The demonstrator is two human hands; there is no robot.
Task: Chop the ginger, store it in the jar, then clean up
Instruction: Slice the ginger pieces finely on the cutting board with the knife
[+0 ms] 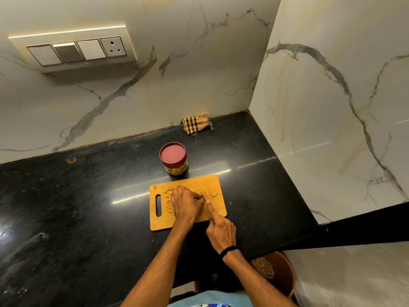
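A wooden cutting board (212, 182) lies on the black counter. My left hand (185, 203) presses down on ginger at the board's middle, fingers curled over it so the piece itself is hidden. My right hand (221, 229) grips a knife (203, 195), index finger stretched along its spine, the blade right beside my left fingertips. Cut ginger pieces (168, 201) lie at the board's left, and a few scraps (214, 194) at the right. A clear jar (173, 158) with a maroon lid stands shut just behind the board, yellowish content inside.
A checkered cloth (195, 125) lies crumpled against the back wall. Marble walls close the counter (77, 207) at the back and right. A switch panel (77, 49) is on the wall, upper left. A brown bin (281, 273) stands below the counter's front edge.
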